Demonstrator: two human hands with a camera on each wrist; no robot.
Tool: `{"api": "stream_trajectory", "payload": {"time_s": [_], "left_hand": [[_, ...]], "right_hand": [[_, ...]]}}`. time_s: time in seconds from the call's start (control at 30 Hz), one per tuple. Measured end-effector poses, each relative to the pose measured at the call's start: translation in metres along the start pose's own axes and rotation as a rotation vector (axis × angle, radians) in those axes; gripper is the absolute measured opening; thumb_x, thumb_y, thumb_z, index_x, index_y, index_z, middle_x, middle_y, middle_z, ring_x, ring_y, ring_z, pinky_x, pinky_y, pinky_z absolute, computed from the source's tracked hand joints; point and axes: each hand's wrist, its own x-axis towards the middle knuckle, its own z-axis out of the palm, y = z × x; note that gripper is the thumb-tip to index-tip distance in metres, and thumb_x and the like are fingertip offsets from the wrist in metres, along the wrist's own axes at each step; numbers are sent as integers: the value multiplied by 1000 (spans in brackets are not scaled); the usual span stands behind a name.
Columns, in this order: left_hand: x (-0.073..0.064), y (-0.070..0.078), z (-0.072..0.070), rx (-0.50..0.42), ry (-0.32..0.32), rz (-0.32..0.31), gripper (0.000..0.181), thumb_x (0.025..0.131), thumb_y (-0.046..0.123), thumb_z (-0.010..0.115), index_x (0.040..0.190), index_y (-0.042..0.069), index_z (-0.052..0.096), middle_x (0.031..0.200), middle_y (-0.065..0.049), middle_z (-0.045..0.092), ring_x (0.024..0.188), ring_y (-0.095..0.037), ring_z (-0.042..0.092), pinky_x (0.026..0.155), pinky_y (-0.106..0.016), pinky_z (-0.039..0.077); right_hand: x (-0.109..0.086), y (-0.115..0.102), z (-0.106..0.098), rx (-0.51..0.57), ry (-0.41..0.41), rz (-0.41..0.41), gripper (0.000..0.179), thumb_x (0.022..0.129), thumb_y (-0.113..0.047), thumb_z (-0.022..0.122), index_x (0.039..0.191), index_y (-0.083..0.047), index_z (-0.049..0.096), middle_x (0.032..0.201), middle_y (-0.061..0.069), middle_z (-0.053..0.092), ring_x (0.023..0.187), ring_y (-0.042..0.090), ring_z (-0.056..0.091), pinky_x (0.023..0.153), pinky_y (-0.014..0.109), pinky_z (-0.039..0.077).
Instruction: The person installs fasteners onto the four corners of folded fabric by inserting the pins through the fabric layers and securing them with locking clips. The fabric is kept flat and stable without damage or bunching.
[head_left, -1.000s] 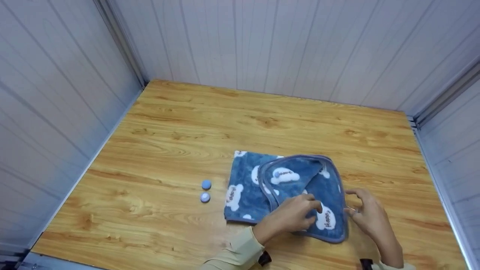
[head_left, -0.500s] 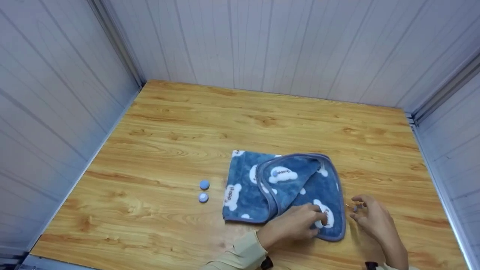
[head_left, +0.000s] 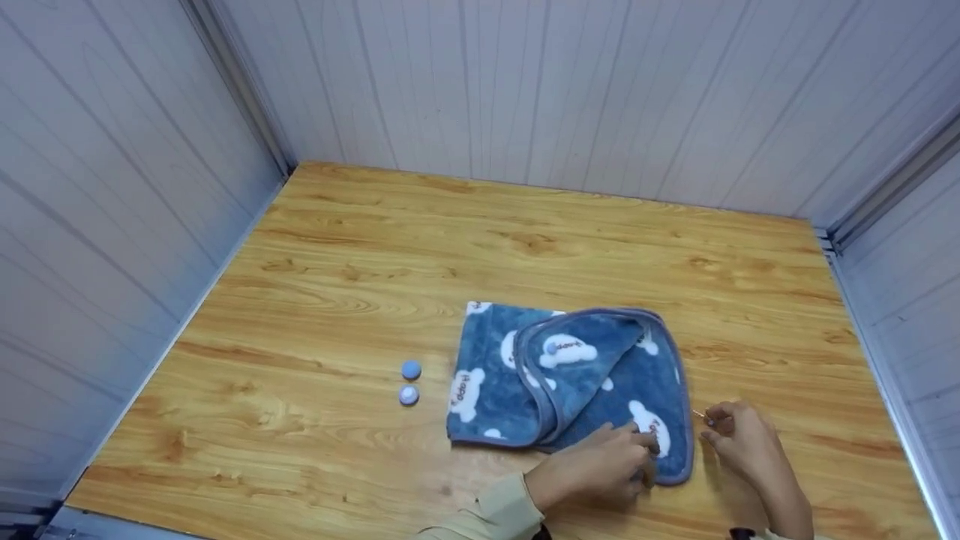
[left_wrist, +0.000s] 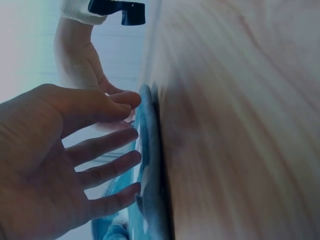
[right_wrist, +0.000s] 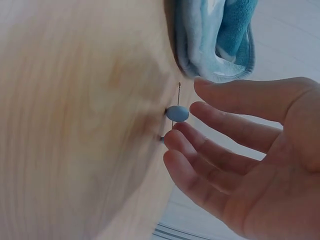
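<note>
A folded blue fleece blanket with white patches and "Happy" lettering lies on the table. Over its front edge rests my left hand; in the left wrist view its fingers are loosely extended, their tips at the blanket's edge. Just right of the blanket, my right hand reaches around a thin metal pin with a blue oval head. In the right wrist view the thumb stands apart from the relaxed fingers, their tips close beside that head; contact is unclear. A small blue disc sits on the blanket's folded-over flap.
Left of the blanket, a small blue round piece and a blue-and-white one lie on the wood-grain table. Pale panel walls enclose the back and both sides.
My right hand has drawn slightly away from the blanket's right edge, toward the table's front. My left hand has slid a little right and forward along the blanket's near edge, uncovering more of the flap.
</note>
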Motion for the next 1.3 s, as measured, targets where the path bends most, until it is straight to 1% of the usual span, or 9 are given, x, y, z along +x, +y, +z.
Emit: {"api": "stream_trajectory", "payload": {"time_s": [0.1, 0.33, 0.47, 0.63, 0.77, 0.9, 1.03, 1.13, 1.3], "left_hand": [[0, 2, 2, 11, -17, -15, 17, 87, 23, 64, 96, 34, 74, 129, 15, 49, 110, -5, 42, 81, -27, 39], [0, 7, 8, 82, 11, -44, 20, 86, 25, 64, 99, 37, 73, 127, 15, 49, 108, -4, 41, 81, -29, 38], [0, 8, 9, 110, 26, -64, 21, 87, 26, 63, 102, 37, 72, 124, 15, 49, 105, -5, 42, 77, -27, 37], [0, 9, 10, 164, 26, -61, 28, 94, 31, 55, 117, 43, 64, 127, 14, 48, 102, -6, 43, 69, -24, 36], [0, 10, 12, 231, 64, -77, 41, 93, 31, 55, 131, 46, 52, 128, 12, 46, 102, -7, 43, 66, -22, 36], [0, 10, 13, 236, 106, -103, 47, 92, 30, 57, 136, 41, 47, 127, 10, 47, 103, -7, 45, 68, -22, 38], [2, 9, 13, 201, 116, -122, 38, 92, 27, 56, 130, 35, 55, 121, 9, 50, 101, -8, 46, 69, -24, 40], [4, 9, 13, 208, 111, -131, 31, 93, 24, 54, 123, 31, 60, 118, 9, 51, 99, -8, 46, 67, -25, 41], [7, 7, 11, 178, 140, -153, 29, 92, 21, 55, 120, 25, 60, 119, 9, 51, 97, -7, 50, 66, -24, 43]], "right_hand": [[1, 1, 2, 5, 12, 0, 24, 75, 0, 71, 96, 9, 66, 84, 13, 66, 76, 26, 63, 70, 44, 48], [1, 2, 4, 4, 21, 0, 19, 72, 0, 73, 89, 6, 67, 77, 8, 65, 70, 20, 60, 65, 36, 46], [0, 3, 5, 5, 22, 9, 13, 73, 0, 72, 85, 4, 67, 76, 7, 64, 68, 18, 58, 61, 32, 45], [-3, 4, 7, -3, 58, -28, 7, 72, 1, 73, 76, 0, 66, 74, 5, 64, 67, 17, 57, 60, 29, 45], [-4, 4, 8, -16, 60, -39, 7, 72, 1, 73, 72, -1, 66, 71, 3, 63, 65, 16, 56, 60, 29, 44], [-4, 4, 9, -2, 51, -18, 8, 72, 2, 73, 72, 0, 65, 69, 3, 62, 63, 15, 55, 58, 27, 43], [-6, 3, 9, 42, 49, 3, 11, 69, 6, 73, 73, 0, 65, 70, 5, 63, 64, 15, 58, 57, 24, 44], [-7, 2, 9, 69, 53, 8, 11, 67, 7, 72, 73, 1, 65, 72, 8, 64, 64, 17, 60, 57, 23, 46], [-7, 1, 10, 50, 71, 12, 8, 69, 6, 71, 72, 1, 66, 71, 7, 64, 63, 16, 59, 56, 23, 45]]}}
